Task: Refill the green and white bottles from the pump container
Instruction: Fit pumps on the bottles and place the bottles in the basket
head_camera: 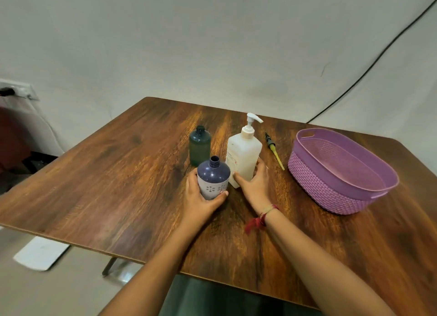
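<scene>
Setting up the white fill, I'd say. Your left hand [201, 201] grips the white bottle [212, 182], fingers [191, 183] curled round its lower body. It stands uncapped on the bench [118, 173], just beside the pump [243, 154]. Your right hand [256, 185] clasps the pump's base, thumb & fingers curled either side. The green bottle [199, 147] stands behind, uncapped, untouched. Next: the spout points away, so bring spout & neck together, then press.

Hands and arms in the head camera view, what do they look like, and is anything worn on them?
Both forearms are bare, with no sleeves in view. The right hand has a red thread tied round its wrist, with a loose frayed tail, beside a thinner pale strand. The left hand shows no ring, band or watch.
</scene>
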